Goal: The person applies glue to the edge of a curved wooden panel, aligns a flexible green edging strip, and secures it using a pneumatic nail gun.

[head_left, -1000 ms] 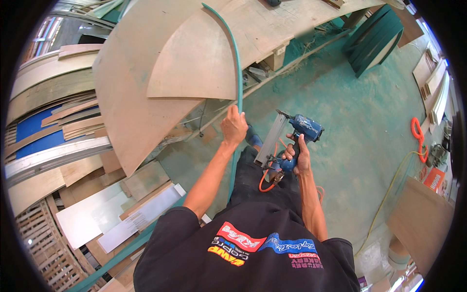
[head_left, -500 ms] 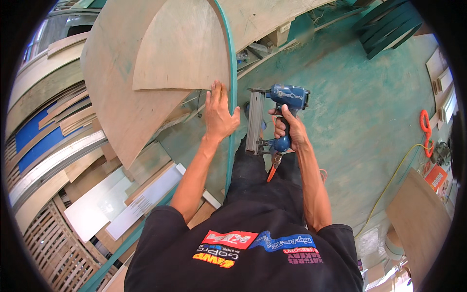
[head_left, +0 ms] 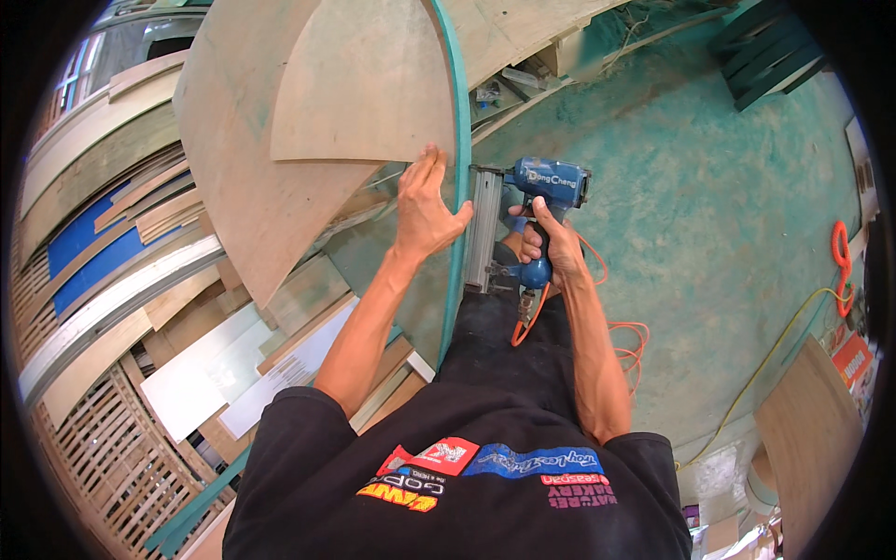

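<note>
A blue pneumatic nail gun (head_left: 553, 180) with a grey magazine is in my right hand (head_left: 553, 245), fingers wrapped round its grip. The gun's nose is up against the right face of a long, thin teal strip (head_left: 461, 112), seemingly touching it. This strip bends along the curved edge of a pale plywood panel (head_left: 364, 84). My left hand (head_left: 429, 207) has its fingers stretched out, the tips at the panel's lower right corner and the thumb beside the strip. Beneath that panel lies a larger plywood sheet (head_left: 229, 140). An orange air hose (head_left: 534, 322) runs from the gun's base.
Stacked boards and offcuts (head_left: 112, 210) fill the left side, with a slatted wooden piece (head_left: 117, 434) below. Dark green slatted woodwork (head_left: 770, 56) stands at the far right. A coiled orange hose (head_left: 842, 266) and a leaning brown board (head_left: 807, 420) are along the right.
The nail gun has moved left, so its nose has come up to the teal strip. My left hand stays by the panel corner and strip. The whole view has shifted slightly.
</note>
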The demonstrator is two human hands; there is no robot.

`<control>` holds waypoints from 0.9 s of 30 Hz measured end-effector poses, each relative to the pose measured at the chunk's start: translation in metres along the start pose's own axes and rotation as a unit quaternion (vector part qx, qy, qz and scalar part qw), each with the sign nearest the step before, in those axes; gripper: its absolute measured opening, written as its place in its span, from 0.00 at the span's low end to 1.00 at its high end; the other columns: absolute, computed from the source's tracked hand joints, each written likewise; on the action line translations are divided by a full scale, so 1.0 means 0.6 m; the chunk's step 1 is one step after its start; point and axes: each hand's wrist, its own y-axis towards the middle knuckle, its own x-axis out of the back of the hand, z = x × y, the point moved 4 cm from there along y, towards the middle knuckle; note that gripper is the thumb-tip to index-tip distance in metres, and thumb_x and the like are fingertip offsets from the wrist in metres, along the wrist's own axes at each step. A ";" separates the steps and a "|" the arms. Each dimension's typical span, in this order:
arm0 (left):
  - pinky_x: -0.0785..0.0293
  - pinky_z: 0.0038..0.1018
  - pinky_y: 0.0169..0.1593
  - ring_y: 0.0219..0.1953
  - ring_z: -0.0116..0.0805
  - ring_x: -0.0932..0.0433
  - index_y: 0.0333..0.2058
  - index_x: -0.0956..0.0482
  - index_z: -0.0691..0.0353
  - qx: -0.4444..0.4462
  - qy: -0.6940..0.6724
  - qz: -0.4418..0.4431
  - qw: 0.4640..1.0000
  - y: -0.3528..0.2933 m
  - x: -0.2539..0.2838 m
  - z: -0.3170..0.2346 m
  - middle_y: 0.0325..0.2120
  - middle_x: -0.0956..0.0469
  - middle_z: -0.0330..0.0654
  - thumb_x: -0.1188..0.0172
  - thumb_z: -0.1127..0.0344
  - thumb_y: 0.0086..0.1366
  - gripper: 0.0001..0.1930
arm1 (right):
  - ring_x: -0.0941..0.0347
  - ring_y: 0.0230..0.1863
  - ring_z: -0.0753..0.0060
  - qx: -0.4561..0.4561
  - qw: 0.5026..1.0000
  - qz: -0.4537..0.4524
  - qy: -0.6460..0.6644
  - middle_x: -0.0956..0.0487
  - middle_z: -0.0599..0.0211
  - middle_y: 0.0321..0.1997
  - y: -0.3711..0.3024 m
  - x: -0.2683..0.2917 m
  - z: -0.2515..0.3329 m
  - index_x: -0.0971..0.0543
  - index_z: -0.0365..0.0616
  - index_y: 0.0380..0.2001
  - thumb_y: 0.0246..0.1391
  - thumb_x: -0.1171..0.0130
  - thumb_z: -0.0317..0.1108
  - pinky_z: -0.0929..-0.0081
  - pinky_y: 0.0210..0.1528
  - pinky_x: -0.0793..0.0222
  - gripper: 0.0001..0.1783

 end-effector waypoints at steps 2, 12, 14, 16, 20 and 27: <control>0.40 0.43 0.71 0.68 0.57 0.34 0.61 0.29 0.77 -0.005 0.014 -0.001 1.000 0.001 0.002 0.003 0.65 0.34 0.66 0.28 0.62 0.47 0.42 | 0.40 0.15 0.82 0.004 1.000 -0.003 0.001 0.36 0.78 0.16 0.005 -0.001 -0.003 0.22 0.37 0.44 0.66 0.40 0.56 0.78 0.22 0.37 0.28; 0.35 0.44 0.66 0.60 0.60 0.28 0.66 0.39 0.74 0.005 -0.035 -0.008 0.999 0.005 0.012 0.011 0.57 0.27 0.65 0.26 0.60 0.44 0.51 | 0.40 0.15 0.83 0.012 1.000 0.000 0.012 0.37 0.79 0.16 0.013 -0.004 -0.006 0.22 0.37 0.44 0.65 0.40 0.56 0.79 0.21 0.36 0.28; 0.34 0.44 0.65 0.59 0.59 0.27 0.66 0.40 0.74 -0.005 -0.025 -0.015 1.000 0.005 0.011 0.011 0.56 0.26 0.65 0.26 0.60 0.44 0.52 | 0.40 0.14 0.83 0.016 1.000 -0.001 0.008 0.37 0.79 0.16 0.012 -0.005 -0.007 0.22 0.37 0.44 0.65 0.40 0.56 0.79 0.21 0.36 0.28; 0.34 0.44 0.65 0.59 0.59 0.27 0.66 0.40 0.74 -0.002 -0.027 -0.009 1.000 0.005 0.011 0.013 0.56 0.27 0.65 0.26 0.60 0.44 0.52 | 0.40 0.14 0.83 0.017 1.000 -0.001 0.004 0.37 0.79 0.16 0.012 -0.008 -0.006 0.22 0.36 0.44 0.65 0.39 0.55 0.78 0.21 0.36 0.27; 0.34 0.44 0.66 0.59 0.60 0.27 0.66 0.40 0.75 -0.002 -0.025 -0.010 1.000 0.008 0.011 0.018 0.56 0.26 0.65 0.26 0.59 0.44 0.52 | 0.40 0.14 0.83 0.025 0.999 -0.021 -0.011 0.37 0.79 0.16 0.017 -0.006 -0.009 0.22 0.36 0.44 0.65 0.39 0.55 0.78 0.21 0.35 0.27; 0.37 0.46 0.68 0.61 0.61 0.28 0.65 0.40 0.80 0.005 -0.047 0.000 0.999 0.014 0.010 0.019 0.57 0.28 0.69 0.27 0.60 0.44 0.51 | 0.41 0.14 0.83 0.000 1.000 0.000 0.008 0.38 0.80 0.16 0.017 -0.006 -0.009 0.23 0.38 0.45 0.66 0.41 0.56 0.77 0.22 0.36 0.27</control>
